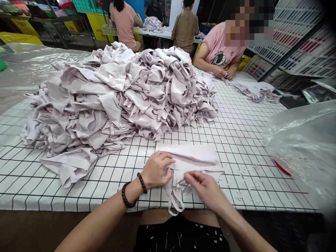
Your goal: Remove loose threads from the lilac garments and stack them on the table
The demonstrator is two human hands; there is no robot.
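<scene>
Fingers point(167, 161) of the left hand point(154, 169) grasp a pale cloth point(193, 154) near the front edge of the bench point(246, 147); whether the right hand point(208, 188) grips its strap point(181, 207) I cannot tell. Beyond lie a heap of cloths point(118, 94) and a person in pink point(219, 43).

A co-worker point(219, 52) in pink is leaning over the worktop point(244, 143), a person in brown point(185, 29) is facing away, a clear bag point(301, 136) is bulging at right, slatted racks point(296, 38) are standing behind.
</scene>
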